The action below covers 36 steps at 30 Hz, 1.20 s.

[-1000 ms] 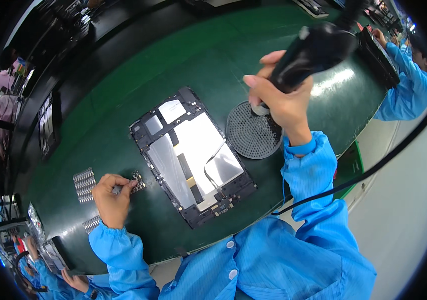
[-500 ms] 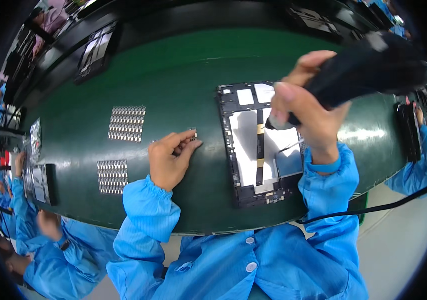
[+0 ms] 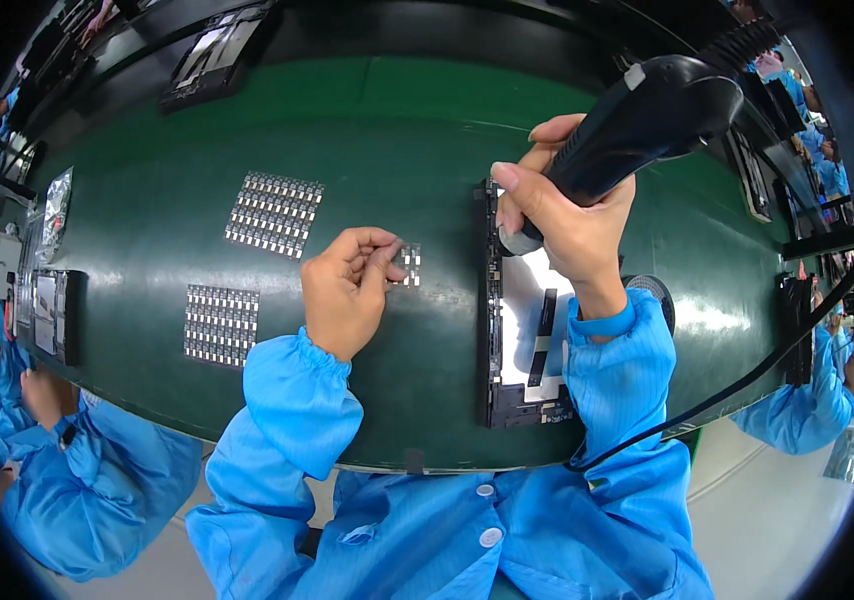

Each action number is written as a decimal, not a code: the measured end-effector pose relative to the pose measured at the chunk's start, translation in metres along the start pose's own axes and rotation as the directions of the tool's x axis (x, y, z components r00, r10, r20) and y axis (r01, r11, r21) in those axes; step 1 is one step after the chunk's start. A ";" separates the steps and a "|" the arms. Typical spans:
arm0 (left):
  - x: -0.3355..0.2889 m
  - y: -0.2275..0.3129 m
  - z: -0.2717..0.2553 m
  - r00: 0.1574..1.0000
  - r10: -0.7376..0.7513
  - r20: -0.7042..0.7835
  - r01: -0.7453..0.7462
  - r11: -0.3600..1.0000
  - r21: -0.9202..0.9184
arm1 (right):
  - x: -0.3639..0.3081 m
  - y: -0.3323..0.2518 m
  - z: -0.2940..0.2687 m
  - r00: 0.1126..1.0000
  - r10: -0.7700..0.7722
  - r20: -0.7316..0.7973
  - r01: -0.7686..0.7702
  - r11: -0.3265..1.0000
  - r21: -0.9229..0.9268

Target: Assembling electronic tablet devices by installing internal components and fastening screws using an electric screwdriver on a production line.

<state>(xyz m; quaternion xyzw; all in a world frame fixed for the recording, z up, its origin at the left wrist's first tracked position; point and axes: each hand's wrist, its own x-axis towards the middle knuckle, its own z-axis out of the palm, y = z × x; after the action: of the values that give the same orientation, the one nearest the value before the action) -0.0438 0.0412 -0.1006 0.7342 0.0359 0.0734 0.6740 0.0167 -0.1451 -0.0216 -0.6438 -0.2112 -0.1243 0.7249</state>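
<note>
Okay, I'd go light, left hand (image 3: 347, 290) pinching the small board piece (image 3: 411, 267) by its edge, right hand (image 3: 579, 215) gripping black tool (image 3: 642, 125), opened tablet (image 3: 519, 345) under it

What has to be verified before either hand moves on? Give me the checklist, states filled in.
1. Right hand has a grip on the black tool: ok.
2. Tool's lower end touching the open tablet: cannot tell, the hand hides it.
3. Tablet fully in view: not ok, hand and right sleeve cover part.
4. Left hand at the small sheet of parts: ok, at its left edge.
5. Upper large sheet and lower large sheet apart: ok.
</note>
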 end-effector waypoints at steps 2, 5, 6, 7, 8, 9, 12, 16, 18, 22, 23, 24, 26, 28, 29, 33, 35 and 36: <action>0.000 0.000 -0.001 1.000 0.004 0.007 -0.004 1.000 -0.021 | 0.000 0.001 0.001 1.000 0.010 -0.015 -0.009 0.999 0.036; -0.001 -0.002 -0.002 1.000 0.020 0.013 -0.020 1.000 -0.005 | -0.001 -0.001 0.002 1.000 0.004 -0.014 -0.003 0.999 0.039; -0.001 -0.003 -0.002 1.000 0.021 0.011 -0.021 1.000 -0.006 | -0.001 -0.001 0.002 1.000 0.003 -0.012 -0.002 0.999 0.039; -0.002 -0.005 -0.001 0.999 0.039 0.006 -0.039 0.999 -0.022 | -0.002 -0.001 0.002 1.000 -0.001 -0.008 0.001 0.999 0.037; -0.003 -0.006 0.000 0.998 0.056 0.001 -0.056 0.998 -0.039 | -0.004 0.000 0.001 1.000 -0.003 -0.004 0.004 0.999 0.036; -0.003 -0.006 -0.001 0.998 0.055 -0.002 -0.055 0.998 -0.040 | -0.004 -0.001 0.000 1.000 -0.002 -0.002 0.002 0.999 0.036; -0.003 -0.006 -0.002 0.999 0.049 0.009 -0.048 0.997 -0.055 | -0.006 -0.002 -0.001 0.997 0.004 0.079 0.000 0.999 -0.041; 0.000 0.001 -0.003 0.998 0.061 -0.011 -0.062 0.997 -0.039 | -0.009 -0.006 0.003 0.992 -0.026 0.123 0.035 0.997 -0.069; 0.002 0.003 -0.005 0.997 0.065 -0.030 -0.067 0.997 -0.036 | -0.009 -0.007 0.005 0.993 -0.030 0.117 0.037 0.998 -0.059; 0.005 0.002 -0.008 0.987 0.145 -0.070 -0.142 0.989 0.043 | -0.008 -0.005 0.008 0.991 -0.027 0.128 0.033 0.998 -0.045; 0.005 0.003 -0.009 0.978 0.199 -0.068 -0.192 0.976 0.103 | -0.008 -0.006 0.008 0.991 -0.027 0.129 0.036 0.997 -0.067; 0.004 0.002 -0.007 0.977 0.204 -0.063 -0.197 0.975 0.105 | -0.009 -0.006 0.008 0.992 -0.032 0.123 0.041 0.997 -0.066; 0.000 0.003 0.000 0.948 0.315 -0.043 -0.306 0.941 0.146 | -0.008 -0.006 0.007 0.999 0.017 0.037 -0.016 0.999 -0.028; -0.012 0.008 0.005 0.942 0.334 0.033 -0.333 0.915 0.228 | -0.008 -0.011 0.003 1.000 -0.015 0.001 0.015 1.000 -0.004; -0.019 0.012 0.009 0.934 0.343 0.104 -0.358 0.884 0.302 | -0.007 -0.015 0.000 0.999 -0.041 -0.030 0.041 0.999 0.015; -0.056 0.035 0.034 0.668 0.566 0.483 -0.717 0.663 0.215 | -0.007 -0.044 -0.046 0.967 -0.244 -0.077 0.235 0.965 -0.117; -0.084 0.038 0.043 0.500 0.578 0.645 -0.828 0.537 0.162 | -0.011 -0.054 -0.071 0.947 -0.299 -0.118 0.278 0.946 -0.169; -0.091 0.044 0.047 0.455 0.534 0.713 -0.852 0.494 0.173 | -0.015 -0.061 -0.082 0.937 -0.307 -0.168 0.269 0.939 -0.213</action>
<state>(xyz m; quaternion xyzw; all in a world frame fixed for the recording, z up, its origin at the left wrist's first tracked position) -0.1280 -0.0232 -0.0661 0.8110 -0.4675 0.1179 0.3313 -0.0123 -0.2362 0.0180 -0.6551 -0.2174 -0.3126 0.6525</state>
